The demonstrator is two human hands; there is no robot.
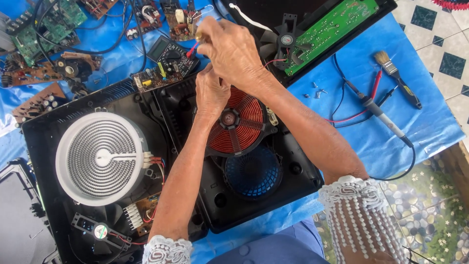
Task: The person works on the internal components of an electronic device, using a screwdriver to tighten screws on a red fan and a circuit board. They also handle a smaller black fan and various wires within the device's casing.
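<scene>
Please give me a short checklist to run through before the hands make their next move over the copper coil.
1. Both hands above the open cooker: right hand and left hand close together. Ok.
2. Grip on the small brass-tipped part with red wire: right fingertips pinch it. Ok.
3. Copper coil seated in the black housing. Ok.
4. Loose screws lie on the blue sheet, away from the edge. Ok.
5. Soldering iron hot or cold: cannot tell.

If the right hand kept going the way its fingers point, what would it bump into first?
Probably the small circuit board just past the fingertips of the right hand, toward the upper left. Depth is hard to judge, so the hand might pass above it.
</scene>
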